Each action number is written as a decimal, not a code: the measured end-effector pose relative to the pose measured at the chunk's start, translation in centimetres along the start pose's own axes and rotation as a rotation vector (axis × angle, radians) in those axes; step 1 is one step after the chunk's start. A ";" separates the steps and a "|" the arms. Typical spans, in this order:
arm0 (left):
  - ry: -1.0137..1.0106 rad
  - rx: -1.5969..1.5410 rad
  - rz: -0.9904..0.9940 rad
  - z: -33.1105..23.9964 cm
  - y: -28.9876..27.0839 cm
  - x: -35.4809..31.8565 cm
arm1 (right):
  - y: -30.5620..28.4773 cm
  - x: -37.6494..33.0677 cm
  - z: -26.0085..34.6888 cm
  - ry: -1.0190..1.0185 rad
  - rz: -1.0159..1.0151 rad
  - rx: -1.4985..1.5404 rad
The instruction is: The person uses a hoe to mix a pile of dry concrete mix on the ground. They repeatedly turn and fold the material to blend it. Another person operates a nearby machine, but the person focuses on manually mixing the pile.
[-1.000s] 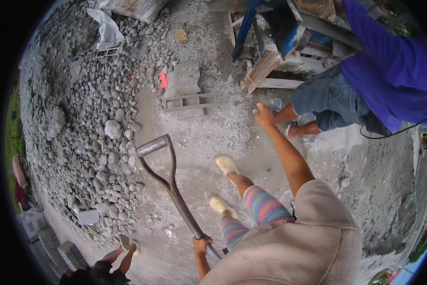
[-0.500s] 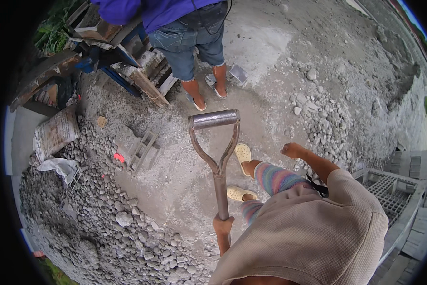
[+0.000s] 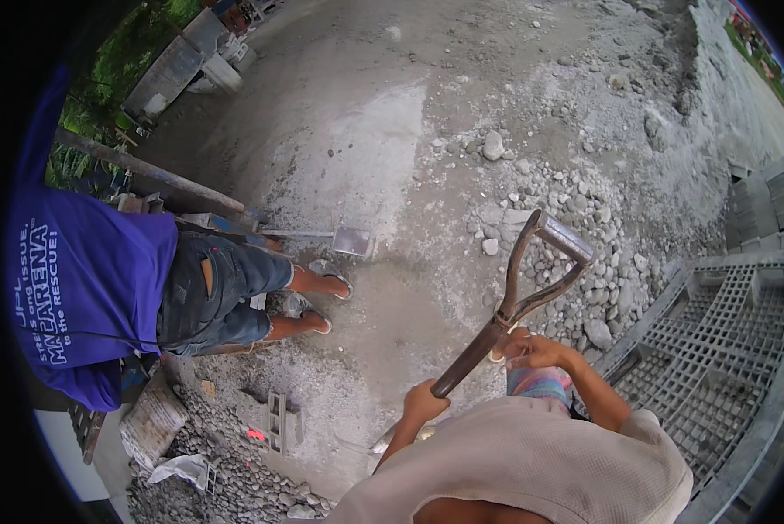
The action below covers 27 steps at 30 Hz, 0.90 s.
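Observation:
A shovel with a worn metal D-shaped grip (image 3: 563,239) slants up and to the right in front of me. My left hand (image 3: 425,402) is wrapped round its brown shaft (image 3: 471,358). Just below the forked part of the grip is my right hand (image 3: 532,348), fingers curled in. It looks close beside the shaft; whether it touches is unclear. Little of the shovel's lower end can be made out past my left forearm.
A person in a purple shirt (image 3: 104,271) stands at the left, near a square metal blade (image 3: 353,241) on the ground. Gravel (image 3: 235,476) and a hollow block (image 3: 277,424) lie lower left. Stones (image 3: 575,218) are heaped right, beside a grey grid-like frame (image 3: 724,341).
The shovel's grip has swung right and tilted, with my left hand still on the shaft. My right hand has come in close to it. The view has turned rightward.

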<state>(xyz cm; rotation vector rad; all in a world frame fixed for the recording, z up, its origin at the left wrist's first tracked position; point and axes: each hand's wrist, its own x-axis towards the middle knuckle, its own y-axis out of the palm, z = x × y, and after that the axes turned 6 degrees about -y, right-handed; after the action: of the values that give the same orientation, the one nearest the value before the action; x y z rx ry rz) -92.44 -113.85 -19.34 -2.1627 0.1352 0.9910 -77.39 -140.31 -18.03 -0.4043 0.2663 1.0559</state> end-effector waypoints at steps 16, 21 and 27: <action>0.012 0.074 -0.050 -42.1 -20.4 33.1 | -46.4 13.7 3.3 0.034 -0.552 0.182; -0.145 -0.137 -0.034 -50.2 -29.4 46.0 | -58.4 15.3 -3.2 0.381 -0.802 0.182; -0.433 -0.550 -0.072 -53.9 -40.6 53.3 | -67.0 20.0 -4.4 0.984 -0.597 0.339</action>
<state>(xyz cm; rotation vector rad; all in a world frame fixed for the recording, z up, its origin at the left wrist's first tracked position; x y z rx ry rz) -7.14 -109.93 -9.46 -2.3361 -0.4697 1.5629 -8.93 -155.30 -16.97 -0.6224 1.1080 0.1464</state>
